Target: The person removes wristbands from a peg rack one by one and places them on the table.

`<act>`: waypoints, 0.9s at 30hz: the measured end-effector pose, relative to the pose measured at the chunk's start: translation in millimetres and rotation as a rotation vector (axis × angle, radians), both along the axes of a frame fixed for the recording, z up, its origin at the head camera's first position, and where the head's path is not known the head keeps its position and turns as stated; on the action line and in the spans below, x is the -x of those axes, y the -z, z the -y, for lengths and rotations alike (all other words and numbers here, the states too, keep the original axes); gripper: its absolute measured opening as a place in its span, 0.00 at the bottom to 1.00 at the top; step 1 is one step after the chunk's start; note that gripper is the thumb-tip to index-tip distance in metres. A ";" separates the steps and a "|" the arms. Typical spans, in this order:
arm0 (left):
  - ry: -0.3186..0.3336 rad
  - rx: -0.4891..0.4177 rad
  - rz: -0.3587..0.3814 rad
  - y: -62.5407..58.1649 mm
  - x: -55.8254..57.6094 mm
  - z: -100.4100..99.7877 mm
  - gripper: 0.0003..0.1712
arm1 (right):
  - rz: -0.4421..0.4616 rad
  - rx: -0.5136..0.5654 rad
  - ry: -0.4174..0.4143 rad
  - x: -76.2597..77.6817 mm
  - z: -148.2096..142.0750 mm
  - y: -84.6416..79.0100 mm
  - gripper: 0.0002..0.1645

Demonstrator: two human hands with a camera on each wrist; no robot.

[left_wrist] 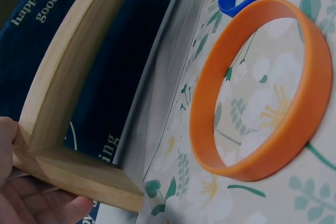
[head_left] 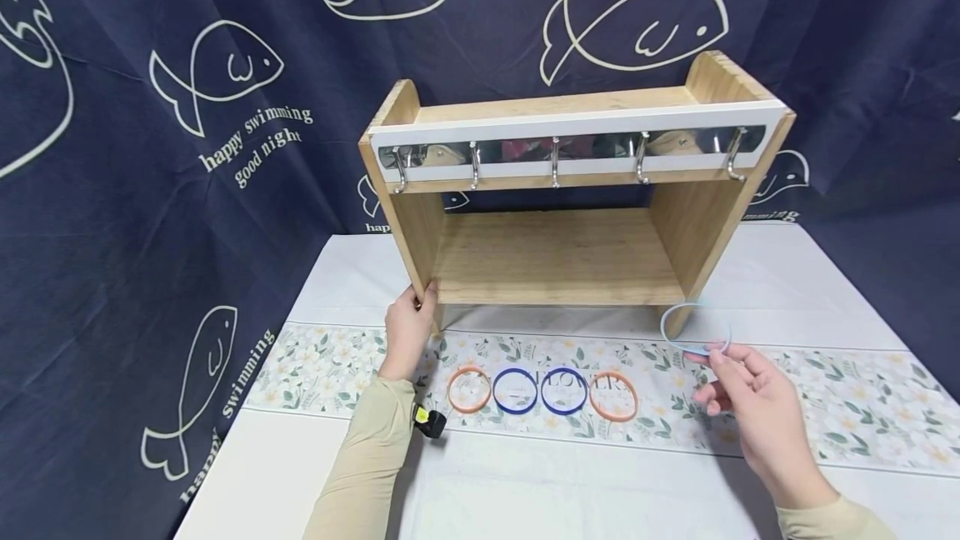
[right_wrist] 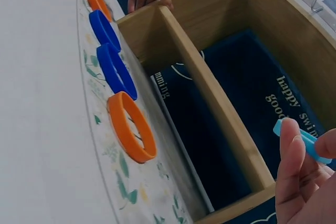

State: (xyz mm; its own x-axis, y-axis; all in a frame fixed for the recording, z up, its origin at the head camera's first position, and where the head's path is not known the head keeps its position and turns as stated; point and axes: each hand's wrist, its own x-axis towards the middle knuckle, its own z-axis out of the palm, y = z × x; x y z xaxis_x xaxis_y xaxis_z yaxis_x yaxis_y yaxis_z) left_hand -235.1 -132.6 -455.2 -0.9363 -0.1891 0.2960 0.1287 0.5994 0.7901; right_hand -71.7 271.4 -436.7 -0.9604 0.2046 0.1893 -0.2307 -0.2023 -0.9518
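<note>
A light blue silicone wristband (head_left: 696, 350) is pinched between the thumb and fingers of my right hand (head_left: 765, 411), in front of the shelf's right leg. In the right wrist view the light blue band (right_wrist: 310, 148) shows at the fingertips. My left hand (head_left: 408, 327) grips the lower left side of a wooden shelf (head_left: 555, 257) with a row of metal hooks (head_left: 555, 163) along its front. On the table, two orange wristbands (head_left: 469, 408) (head_left: 615, 417) lie at the ends of a row, with two dark blue wristbands (head_left: 515, 410) (head_left: 564, 411) between them.
A floral runner (head_left: 847, 407) crosses the white table (head_left: 570, 482) under the row of bands. Behind the shelf hangs a dark blue curtain (head_left: 225, 232) with white fish drawings. A small black device (head_left: 431, 423) is on the left wrist.
</note>
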 end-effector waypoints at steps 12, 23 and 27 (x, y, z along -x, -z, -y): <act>0.002 -0.005 0.000 -0.7 -1.6 -0.5 0.24 | 0.178 -0.048 -0.011 -6.2 -5.1 14.8 0.05; -0.002 -0.004 0.016 -1.1 -1.2 -0.1 0.25 | 0.339 -0.168 -0.007 -9.6 -7.0 29.4 0.10; 0.001 -0.005 0.014 -1.2 -0.8 -0.3 0.25 | 0.413 -0.233 -0.009 -9.4 -5.0 33.8 0.17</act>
